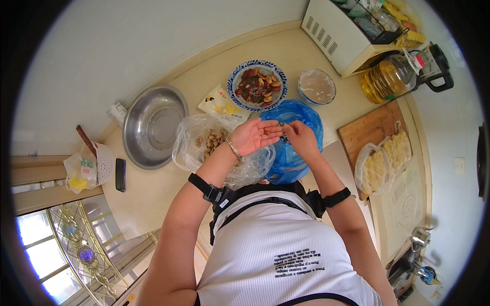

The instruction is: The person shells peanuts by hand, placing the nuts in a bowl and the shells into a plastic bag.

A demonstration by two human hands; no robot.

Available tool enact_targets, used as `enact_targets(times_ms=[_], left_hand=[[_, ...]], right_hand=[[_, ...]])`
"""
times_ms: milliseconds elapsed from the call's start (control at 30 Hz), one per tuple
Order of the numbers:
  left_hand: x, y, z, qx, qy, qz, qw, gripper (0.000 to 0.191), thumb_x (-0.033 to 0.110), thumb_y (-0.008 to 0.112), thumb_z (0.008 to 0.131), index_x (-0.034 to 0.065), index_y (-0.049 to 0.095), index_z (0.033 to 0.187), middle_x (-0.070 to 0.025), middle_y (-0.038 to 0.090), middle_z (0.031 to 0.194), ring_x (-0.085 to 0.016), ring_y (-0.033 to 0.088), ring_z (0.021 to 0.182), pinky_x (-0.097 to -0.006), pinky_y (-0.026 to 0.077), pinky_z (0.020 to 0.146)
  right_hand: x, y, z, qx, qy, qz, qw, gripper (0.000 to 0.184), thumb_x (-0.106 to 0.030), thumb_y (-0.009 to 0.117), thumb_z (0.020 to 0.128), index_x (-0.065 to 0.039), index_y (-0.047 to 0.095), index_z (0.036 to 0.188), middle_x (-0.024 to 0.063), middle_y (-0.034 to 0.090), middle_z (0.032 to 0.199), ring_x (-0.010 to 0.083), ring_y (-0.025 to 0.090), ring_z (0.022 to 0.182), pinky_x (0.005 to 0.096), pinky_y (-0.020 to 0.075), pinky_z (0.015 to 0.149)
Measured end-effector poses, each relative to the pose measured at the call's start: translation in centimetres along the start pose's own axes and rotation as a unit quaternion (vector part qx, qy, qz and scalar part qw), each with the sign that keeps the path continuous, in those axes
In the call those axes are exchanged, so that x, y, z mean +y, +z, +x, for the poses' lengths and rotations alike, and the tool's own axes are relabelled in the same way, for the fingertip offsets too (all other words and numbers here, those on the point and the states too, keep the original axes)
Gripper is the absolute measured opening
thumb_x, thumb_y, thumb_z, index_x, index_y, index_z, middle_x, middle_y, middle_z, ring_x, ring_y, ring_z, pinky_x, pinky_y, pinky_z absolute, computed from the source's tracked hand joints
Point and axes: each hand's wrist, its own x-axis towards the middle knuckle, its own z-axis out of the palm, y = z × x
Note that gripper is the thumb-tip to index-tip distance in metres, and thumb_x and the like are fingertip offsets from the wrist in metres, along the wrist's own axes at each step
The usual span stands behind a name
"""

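Note:
My left hand [254, 135] is palm up with fingers stretched out, above a clear plastic bag [187, 157]. In that bag lie several small, roundish brown dried fruits or nuts [214, 140]. Thumb and forefinger of my right hand [303, 139] pinch a small brown piece [282, 125] at the left fingertips; what it is cannot be made out. Beneath my right hand a blue plastic bag [289, 168] spreads at the counter's front edge, with small brown bits inside. Just behind stands a blue-and-white patterned bowl [286, 86] holding red dates, peanuts and dark pieces.
A steel basin [176, 103] and a phone [120, 175] are on the left, beside a white basket [104, 162]. A printed packet [220, 101] lies behind the bags. Rightward are a whitish-coated bowl [317, 86], an oil jug [386, 78], a microwave [329, 38] and a cutting board [358, 126] with bagged yellow food.

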Motion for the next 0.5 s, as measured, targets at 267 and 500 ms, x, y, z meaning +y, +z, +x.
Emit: enact_targets(times_ms=[267, 500], left_hand=[[-0.2, 1.6, -0.8, 0.031, -0.003, 0.072, 0.997, 0.034, 0.007, 0.039, 0.09, -0.0076, 0.039, 0.12, -0.0203, 0.049, 0.116, -0.027, 0.05, 0.11, -0.0333, 0.042, 0.094], [-2.4, 4.3, -0.8, 0.123, -0.022, 0.252, 0.96, 0.028, 0.021, 0.038, 0.093, -0.0033, 0.05, 0.102, -0.0157, 0.061, 0.092, -0.021, 0.063, 0.081, -0.0264, 0.053, 0.069]], right_hand=[[2.1, 0.1, -0.3, -0.012, -0.004, 0.014, 1.0, 0.024, -0.025, 0.055, 0.081, -0.002, 0.06, 0.083, 0.0141, 0.06, 0.07, 0.0264, 0.058, 0.063, 0.035, 0.0438, 0.058], [0.9, -1.7, -3.9, 0.003, 0.007, 0.088, 0.996, 0.02, -0.021, 0.058, 0.079, -0.002, 0.06, 0.085, 0.0105, 0.059, 0.067, 0.0207, 0.056, 0.059, 0.0312, 0.0434, 0.056]])
